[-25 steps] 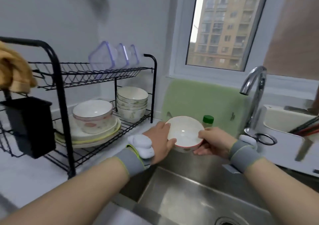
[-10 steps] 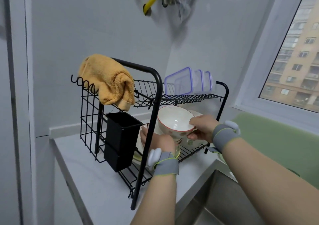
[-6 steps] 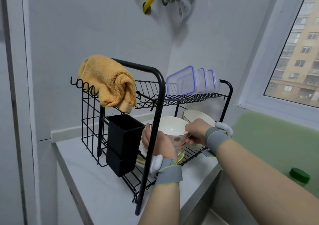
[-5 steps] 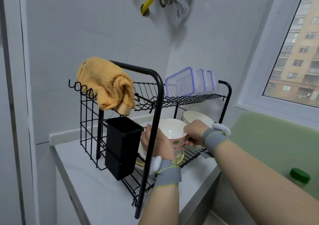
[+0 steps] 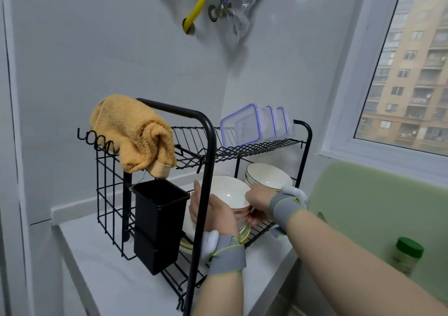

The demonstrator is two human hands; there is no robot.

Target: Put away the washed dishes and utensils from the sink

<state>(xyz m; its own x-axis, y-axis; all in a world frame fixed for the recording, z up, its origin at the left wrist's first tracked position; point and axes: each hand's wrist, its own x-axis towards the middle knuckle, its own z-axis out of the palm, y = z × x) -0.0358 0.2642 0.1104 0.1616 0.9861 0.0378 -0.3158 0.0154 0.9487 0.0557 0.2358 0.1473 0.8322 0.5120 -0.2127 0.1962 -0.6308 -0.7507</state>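
Note:
A white bowl with a red rim sits on another bowl and plates on the lower shelf of the black wire dish rack. My left hand cups its left side, partly behind the rack's front post. My right hand grips its right rim. Both wrists wear grey bands. A stack of white bowls stands just behind on the same shelf.
An orange towel hangs over the rack's top bar. A black utensil holder hangs on the rack's front. Clear lidded containers stand on the upper shelf. A green-capped jar is at the right by a green board.
The bowl went from over the sink to the rack's lower shelf. In the last second both hands lowered it onto the bowl stacked there.

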